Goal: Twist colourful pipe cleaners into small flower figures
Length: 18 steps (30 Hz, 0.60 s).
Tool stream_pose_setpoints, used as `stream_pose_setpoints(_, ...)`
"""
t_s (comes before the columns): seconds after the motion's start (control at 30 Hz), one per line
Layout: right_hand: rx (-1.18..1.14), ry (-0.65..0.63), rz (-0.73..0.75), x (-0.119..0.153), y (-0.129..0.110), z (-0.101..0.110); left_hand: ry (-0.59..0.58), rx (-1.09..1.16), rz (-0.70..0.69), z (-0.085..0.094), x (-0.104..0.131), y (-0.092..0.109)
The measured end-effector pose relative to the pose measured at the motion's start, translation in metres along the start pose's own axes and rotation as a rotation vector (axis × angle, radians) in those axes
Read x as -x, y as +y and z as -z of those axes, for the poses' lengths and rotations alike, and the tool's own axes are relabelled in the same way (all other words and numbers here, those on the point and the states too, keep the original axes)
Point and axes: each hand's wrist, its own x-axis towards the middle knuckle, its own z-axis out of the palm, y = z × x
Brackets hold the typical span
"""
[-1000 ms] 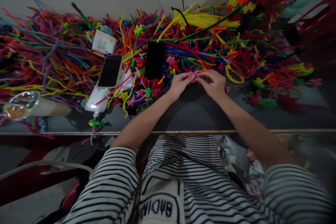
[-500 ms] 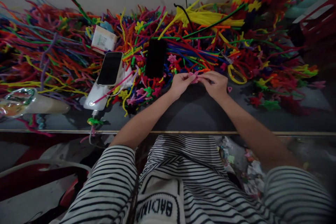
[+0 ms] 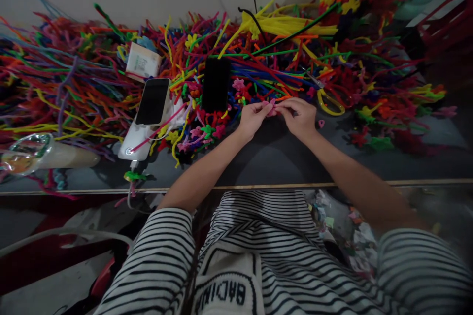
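Between my two hands is a small pink pipe-cleaner flower (image 3: 272,107), held just above the dark table (image 3: 281,157). My left hand (image 3: 253,119) pinches its left side between thumb and fingers. From the other side, my right hand (image 3: 300,115) grips it with thumb and forefinger pressed together. Fingertips cover part of the flower. A tiny pink loop (image 3: 321,123) lies on the table just right of my right hand. Yellow-handled scissors (image 3: 330,103) rest beyond that hand, and finished pink flowers (image 3: 240,85) lie beyond my left hand.
Heaped pipe cleaners (image 3: 92,88) in many colours run along the wall. A black phone (image 3: 216,84), a second phone (image 3: 153,101) on a white power bank (image 3: 133,142), a small box (image 3: 143,61) and a lidded drink cup (image 3: 66,151) lie on the left.
Both hands keep hold of the pink flower, with only slight finger movement. The whole view has shifted and tilted a little.
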Motion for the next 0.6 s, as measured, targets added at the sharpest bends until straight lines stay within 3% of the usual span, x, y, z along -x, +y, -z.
stream_pose_setpoints(0.4,-0.044,0.027,0.019,0.0005,-0.0008,0.001,0.018,0.065,0.0,-0.0023,0.0041,0.0025)
stream_pose_setpoints(0.6,-0.274,0.037,-0.251,0.0008,0.0074,-0.0007,0.061,0.061,-0.026,0.0017,0.0001,-0.0046)
